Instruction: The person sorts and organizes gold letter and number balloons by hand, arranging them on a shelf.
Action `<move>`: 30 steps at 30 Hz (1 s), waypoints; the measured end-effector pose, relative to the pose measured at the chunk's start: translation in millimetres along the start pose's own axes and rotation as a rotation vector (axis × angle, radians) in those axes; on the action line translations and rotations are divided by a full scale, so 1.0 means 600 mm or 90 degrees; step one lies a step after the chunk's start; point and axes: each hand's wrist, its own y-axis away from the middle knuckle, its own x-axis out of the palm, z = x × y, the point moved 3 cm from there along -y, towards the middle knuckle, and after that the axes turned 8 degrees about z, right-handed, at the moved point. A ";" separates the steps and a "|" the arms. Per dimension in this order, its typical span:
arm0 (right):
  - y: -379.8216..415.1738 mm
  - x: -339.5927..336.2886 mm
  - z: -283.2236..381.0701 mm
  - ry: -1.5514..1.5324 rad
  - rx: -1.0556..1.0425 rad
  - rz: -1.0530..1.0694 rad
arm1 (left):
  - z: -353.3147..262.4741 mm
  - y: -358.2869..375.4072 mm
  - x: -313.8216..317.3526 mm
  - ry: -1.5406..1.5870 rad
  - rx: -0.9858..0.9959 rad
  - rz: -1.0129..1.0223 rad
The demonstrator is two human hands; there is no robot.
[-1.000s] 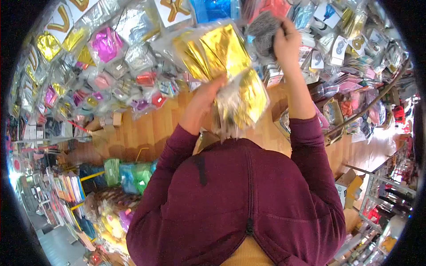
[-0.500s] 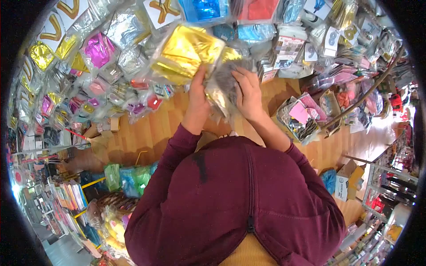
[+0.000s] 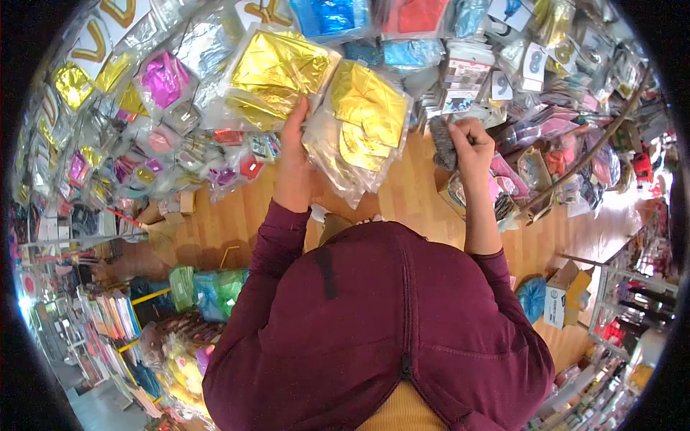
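Observation:
Two clear plastic bags with shiny gold foil balloons inside are in my left hand [image 3: 293, 154]. One gold foil packet [image 3: 282, 68] lies to the left of my fingers, and the other gold foil packet [image 3: 368, 111] fans out to the right, its loose plastic end hanging down. Most of my left fingers are hidden behind the bags. Off to the right, apart from the packets, my right hand [image 3: 474, 147] is closed on a crumpled dark grey cloth [image 3: 444, 145].
Racks of bagged foil items rise in front, among them a blue packet [image 3: 332, 16] and a red packet [image 3: 411, 16]. A box of pink goods [image 3: 501, 179] stands on the wooden floor [image 3: 402, 197] at right. An open carton [image 3: 564, 294] is behind on the right.
My right hand has moved right with the grey cloth, away from the packets it was against. The packets have shifted left and spread apart, uncovering the right one's gold front.

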 end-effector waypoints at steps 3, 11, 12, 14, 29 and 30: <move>0.002 0.035 0.096 0.405 -0.361 -0.012 | 0.004 0.009 0.023 -0.030 0.013 -0.001; 0.006 0.072 0.111 0.516 -0.402 0.182 | 0.003 0.016 0.028 -0.020 -0.004 0.000; 0.006 0.070 0.113 0.532 -0.403 0.213 | 0.002 0.016 0.020 -0.020 0.000 -0.004; 0.005 0.065 0.114 0.564 -0.403 0.274 | 0.000 0.014 0.000 -0.088 -0.019 -0.019; 0.004 0.048 0.195 0.588 -0.431 0.574 | 0.015 0.017 -0.027 -0.183 -0.120 -0.088; 0.002 0.047 0.198 0.590 -0.431 0.575 | 0.016 0.018 -0.024 -0.183 -0.123 -0.075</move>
